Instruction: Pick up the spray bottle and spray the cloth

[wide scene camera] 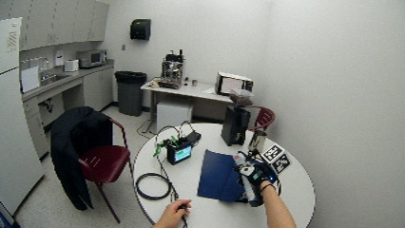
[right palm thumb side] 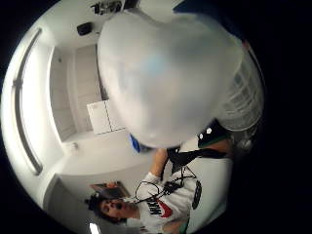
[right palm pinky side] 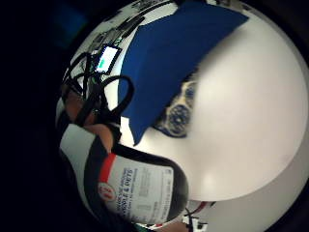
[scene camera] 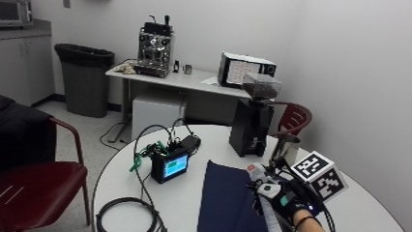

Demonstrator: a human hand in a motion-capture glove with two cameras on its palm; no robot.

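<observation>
Navy blue cloth (scene camera: 225, 200) lies flat on the round white worktop (scene camera: 193, 212), and everything here is placed from it; the gloved right hand (scene camera: 283, 200) is up at the cloth's right edge, fingers curled round the spray bottle (scene camera: 258, 175), which stands lifted off the worktop with its red-tipped head just beyond the hand, over the cloth's far right corner; from the little-finger side of the palm the bottle's labelled body (right palm pinky side: 140, 191) sits right against the hand, with the cloth (right palm pinky side: 169, 58) spread beyond it; from the thumb side the bottle's pale translucent body (right palm thumb side: 165, 78) fills most of the view; left of the cloth's far end stands a small black device with a lit screen (scene camera: 170, 166); further left lies a coil of black cable (scene camera: 125, 212); beyond the cloth's far right corner stand a black coffee grinder (scene camera: 251, 123) and a metal cup (scene camera: 285, 147).
</observation>
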